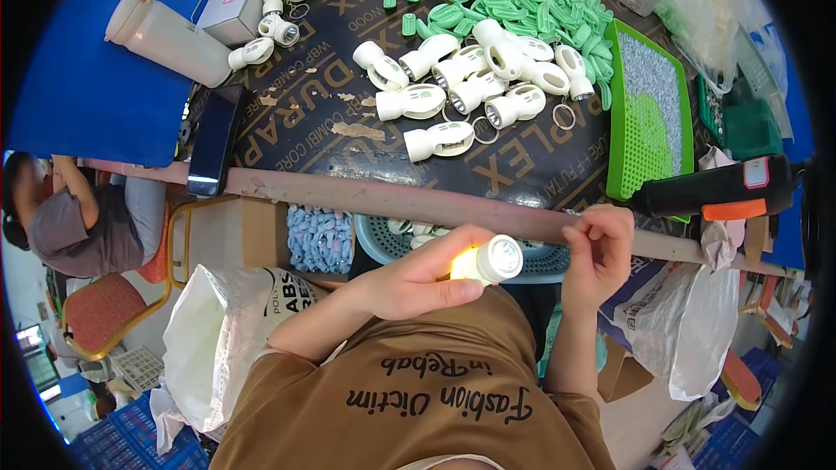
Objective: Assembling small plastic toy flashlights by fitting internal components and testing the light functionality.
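My left hand (427,278) is closed around a small white flashlight (502,258), held in front of my body just off the table edge. Its round lens faces up and a yellow glow shows at its body, between my fingers. To the right, my right hand (599,257) is raised near the table edge with thumb and fingertips pinched together. Whatever is in that pinch, if anything, is too small to make out. Several white keychain flashlights (470,91) with metal rings lie on the dark table (348,157) ahead of my hands.
Green plastic pieces (531,4) are heaped behind the flashlights. A green tray (614,148) of small silvery parts and a black-and-orange power tool (723,191) are at right. A phone (216,139) and white tumbler (165,35) are left. A blue basket (370,239) sits below the edge.
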The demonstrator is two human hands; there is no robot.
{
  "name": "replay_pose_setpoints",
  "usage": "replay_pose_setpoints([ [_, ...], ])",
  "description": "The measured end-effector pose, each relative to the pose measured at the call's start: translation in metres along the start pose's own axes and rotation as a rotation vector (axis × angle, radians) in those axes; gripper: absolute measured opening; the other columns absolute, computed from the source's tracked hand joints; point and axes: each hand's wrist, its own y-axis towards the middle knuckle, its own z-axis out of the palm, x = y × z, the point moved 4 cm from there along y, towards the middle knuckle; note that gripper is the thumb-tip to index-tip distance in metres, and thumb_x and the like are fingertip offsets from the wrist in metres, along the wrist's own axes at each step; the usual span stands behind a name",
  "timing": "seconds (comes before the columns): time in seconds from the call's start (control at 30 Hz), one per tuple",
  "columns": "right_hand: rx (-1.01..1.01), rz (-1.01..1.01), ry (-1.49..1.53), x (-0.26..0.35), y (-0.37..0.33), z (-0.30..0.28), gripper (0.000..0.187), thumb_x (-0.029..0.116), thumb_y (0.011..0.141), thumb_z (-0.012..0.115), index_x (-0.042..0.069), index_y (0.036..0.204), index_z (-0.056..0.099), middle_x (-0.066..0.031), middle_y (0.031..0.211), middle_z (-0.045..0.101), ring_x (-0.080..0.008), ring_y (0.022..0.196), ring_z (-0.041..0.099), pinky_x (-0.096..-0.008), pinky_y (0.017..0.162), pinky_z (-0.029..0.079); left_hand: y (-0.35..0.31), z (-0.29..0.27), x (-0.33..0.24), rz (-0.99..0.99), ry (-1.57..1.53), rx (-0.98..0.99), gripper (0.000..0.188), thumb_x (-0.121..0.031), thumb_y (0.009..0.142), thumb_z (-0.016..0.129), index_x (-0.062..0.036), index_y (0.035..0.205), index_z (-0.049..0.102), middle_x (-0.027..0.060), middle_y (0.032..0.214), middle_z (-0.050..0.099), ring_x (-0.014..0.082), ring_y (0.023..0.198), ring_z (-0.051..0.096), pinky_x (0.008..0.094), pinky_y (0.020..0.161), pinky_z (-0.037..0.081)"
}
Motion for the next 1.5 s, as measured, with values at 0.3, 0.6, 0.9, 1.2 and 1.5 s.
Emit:
replay_pose_setpoints([
  [0.3, 0.093, -0.126, -0.303, -0.002, 0.002, 0.007, 0.023, 0.002, 0.071, 0.071, 0.004, 0.094, 0.067, -0.0039, 0.075, 0.045, -0.0177, 0.066, 0.046, -0.0272, 0.059, 0.038, -0.004, -0.003, 0.016, -0.072, -0.199, 0.016, 0.048, -0.026, 0.092, 0.054, 0.0, 0.127, 0.033, 0.0078, 0.106, 0.052, 0.0111, 0.077, 0.046, 0.0247, 0.068, 0.038],
  [0.6, 0.14, -0.094, -0.37, -0.001, 0.004, 0.014, 0.025, 0.005, 0.07, 0.073, 0.006, 0.094, 0.067, -0.0051, 0.079, 0.046, -0.018, 0.069, 0.048, -0.0278, 0.058, 0.039, 0.0, -0.007, 0.016, -0.049, -0.053, -0.002, 0.041, -0.022, 0.092, 0.053, -0.0004, 0.124, 0.037, 0.0071, 0.106, 0.051, 0.0135, 0.084, 0.049, 0.0276, 0.075, 0.041],
  [0.9, 0.461, -0.231, -0.378, 0.015, 0.035, 0.058, 0.025, 0.004, 0.071, 0.068, 0.006, 0.095, 0.061, -0.0101, 0.094, 0.055, -0.0285, 0.089, 0.054, -0.0382, 0.075, 0.044, 0.003, -0.013, 0.045, 0.061, 1.186, -0.163, 0.046, -0.02, 0.081, 0.063, 0.0003, 0.118, 0.048, 0.0198, 0.115, 0.051, 0.0378, 0.108, 0.049, 0.0451, 0.092, 0.039],
  [1.2, 0.664, -0.553, -0.706, 0.024, 0.054, 0.136, 0.034, 0.011, 0.074, 0.052, 0.003, 0.106, 0.054, -0.0072, 0.1, 0.055, -0.0235, 0.091, 0.052, -0.0321, 0.077, 0.043, -0.005, 0.001, 0.0, 0.26, 1.18, -0.164, 0.029, -0.016, 0.08, 0.065, -0.0046, 0.105, 0.06, 0.0127, 0.099, 0.061, 0.0299, 0.091, 0.059, 0.0396, 0.079, 0.047],
  [1.5, 0.508, 0.26, 0.166, 0.03, 0.055, 0.091, 0.031, 0.011, 0.078, 0.067, 0.005, 0.104, 0.053, -0.0061, 0.088, 0.05, -0.0153, 0.07, 0.054, -0.0277, 0.06, 0.046, 0.0, -0.037, -0.03, 0.618, 1.01, -0.679, 0.071, -0.007, 0.067, 0.077, -0.0047, 0.125, 0.035, 0.02, 0.124, 0.043, 0.0329, 0.111, 0.047, 0.041, 0.091, 0.039],
])
